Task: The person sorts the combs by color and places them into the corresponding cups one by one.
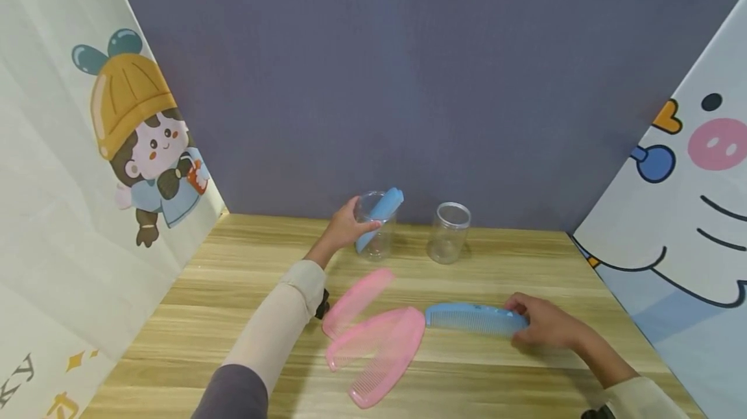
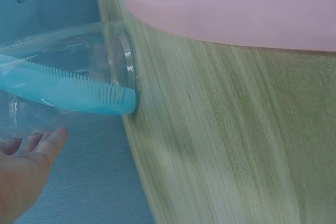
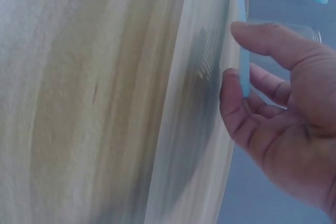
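At the back of the table my left hand (image 1: 343,229) holds a clear plastic jar (image 1: 379,251) near its rim, thumb in front. A light blue comb (image 1: 386,203) leans inside that jar, its top end sticking out above the rim; the left wrist view shows the comb's teeth (image 2: 79,82) through the clear wall. On the right, my right hand (image 1: 548,323) pinches one end of a second blue comb (image 1: 467,316) between thumb and fingers. That comb is level over the table, teeth toward me, and appears edge-on in the right wrist view.
Three pink combs lie mid-table: one pink comb (image 1: 353,305) at the back, and two overlapping ones, a middle comb (image 1: 364,335) and a front comb (image 1: 390,367). Another clear jar (image 1: 448,244) stands upright near the dark back panel (image 1: 408,82). Printed side panels flank the wooden table (image 1: 233,276).
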